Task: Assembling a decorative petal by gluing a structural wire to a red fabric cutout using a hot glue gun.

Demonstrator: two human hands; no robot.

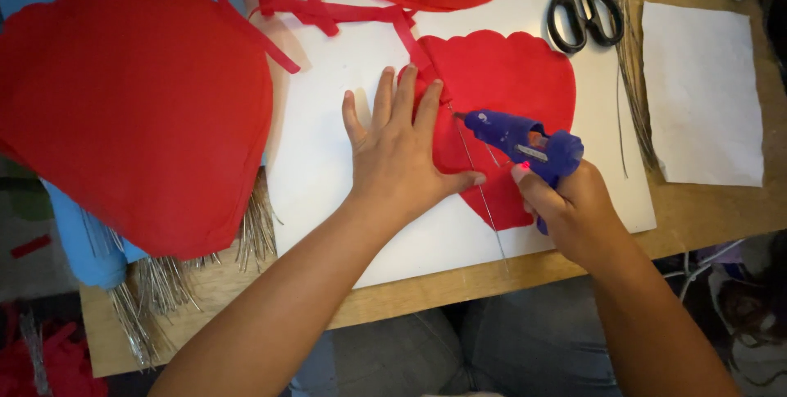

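Observation:
A red felt petal (512,77) with a scalloped top lies on a white board (328,134). My left hand (402,147) presses flat on the petal's left edge, fingers spread. A thin metal wire (479,192) runs down the petal's middle and past its lower tip. My right hand (574,208) grips a blue glue gun (525,141), its nozzle pointing left at the upper end of the wire, close to my left fingertips.
A large stack of red petals (139,110) with wire stems sticking out lies at the left over blue ones. Red felt strips (328,11) and more red pieces sit at the top. Black scissors (584,7), loose wires and a white sheet (705,93) lie at the right.

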